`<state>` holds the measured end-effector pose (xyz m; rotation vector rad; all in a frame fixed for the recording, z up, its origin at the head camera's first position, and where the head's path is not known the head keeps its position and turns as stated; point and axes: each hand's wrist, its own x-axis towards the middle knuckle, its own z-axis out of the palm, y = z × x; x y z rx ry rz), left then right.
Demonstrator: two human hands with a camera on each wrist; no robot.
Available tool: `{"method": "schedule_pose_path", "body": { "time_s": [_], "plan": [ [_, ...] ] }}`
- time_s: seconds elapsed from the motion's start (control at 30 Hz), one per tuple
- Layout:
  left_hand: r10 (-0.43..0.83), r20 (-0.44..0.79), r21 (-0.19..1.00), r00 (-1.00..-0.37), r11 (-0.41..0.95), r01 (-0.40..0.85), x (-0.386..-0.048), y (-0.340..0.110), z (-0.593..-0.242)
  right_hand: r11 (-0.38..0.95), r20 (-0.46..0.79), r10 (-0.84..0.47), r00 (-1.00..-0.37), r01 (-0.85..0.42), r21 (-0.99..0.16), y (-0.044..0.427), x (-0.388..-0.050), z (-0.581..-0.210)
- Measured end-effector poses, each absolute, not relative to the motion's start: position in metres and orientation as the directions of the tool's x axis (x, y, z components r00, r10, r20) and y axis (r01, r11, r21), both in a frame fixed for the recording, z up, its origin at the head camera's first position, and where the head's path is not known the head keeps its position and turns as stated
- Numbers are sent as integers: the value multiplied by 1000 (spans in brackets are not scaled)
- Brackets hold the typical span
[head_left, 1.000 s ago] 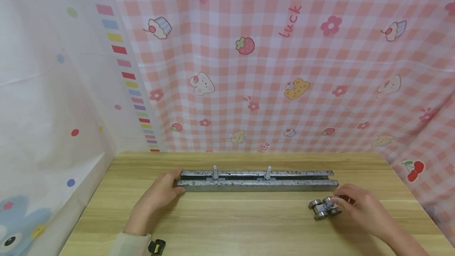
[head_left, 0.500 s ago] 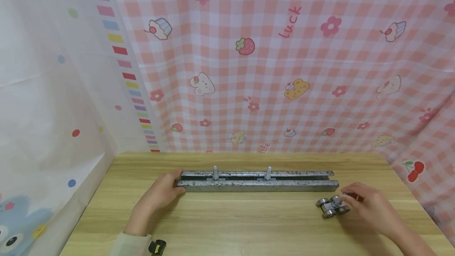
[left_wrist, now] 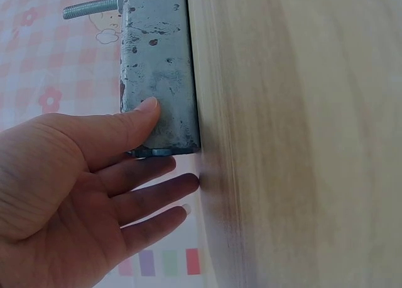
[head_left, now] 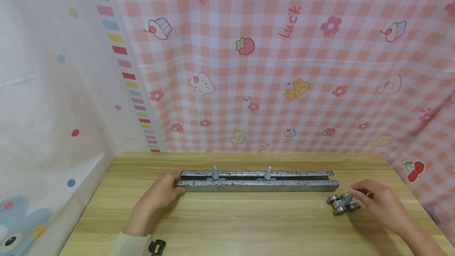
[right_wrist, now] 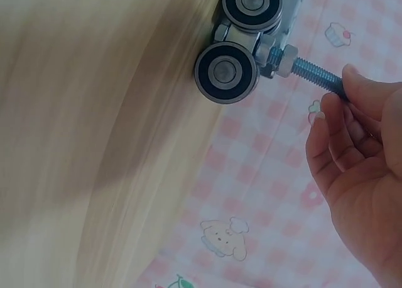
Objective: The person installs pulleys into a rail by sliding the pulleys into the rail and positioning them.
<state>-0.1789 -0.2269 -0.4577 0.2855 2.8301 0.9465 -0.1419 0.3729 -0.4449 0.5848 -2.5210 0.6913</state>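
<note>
A worn grey metal rail (head_left: 256, 187) with a slot along its top lies across the table. Two upright bolts (head_left: 215, 173) stick out of the slot. My left hand (head_left: 164, 189) holds the rail's left end, the thumb (left_wrist: 146, 112) pressed on its near side. To the right of the rail, my right hand (head_left: 384, 205) pinches the threaded bolt (right_wrist: 317, 75) of a four-wheeled roller trolley (head_left: 340, 204) between thumb and fingers. The trolley is apart from the rail's right end, its bolt pointing up. Whether its wheels touch the table I cannot tell.
The wood-grain table (head_left: 249, 224) meets a pink checked cloth (head_left: 270, 70) at its back edge. A white dotted cloth (head_left: 46, 102) hangs on the left. A small black object (head_left: 157, 247) sits by the left sleeve.
My right hand has carried the trolley to the right and slightly back, farther from the rail's end. The left hand and the rail have stayed in place.
</note>
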Motion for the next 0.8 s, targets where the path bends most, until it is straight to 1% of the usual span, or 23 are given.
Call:
{"method": "schedule_pose_path", "body": {
  "time_s": [0.17, 0.57, 0.73, 0.8],
  "plan": [
    [222, -76, 615, -972, 778, 129, -180, -227, -459, 788, 541, -279, -793, -511, -343, 381, -146, -445],
    [217, -83, 614, -973, 780, 122, -180, -227, -460, 804, 528, -266, -806, -488, -339, 398, -154, -444],
    [214, -83, 612, -973, 782, 120, -180, -227, -459, 821, 514, -257, -819, -465, -331, 405, -157, -442],
    [215, -82, 611, -973, 782, 121, -180, -227, -460, 829, 490, -247, -836, -444, -341, 408, -158, -441]
  ]
}}
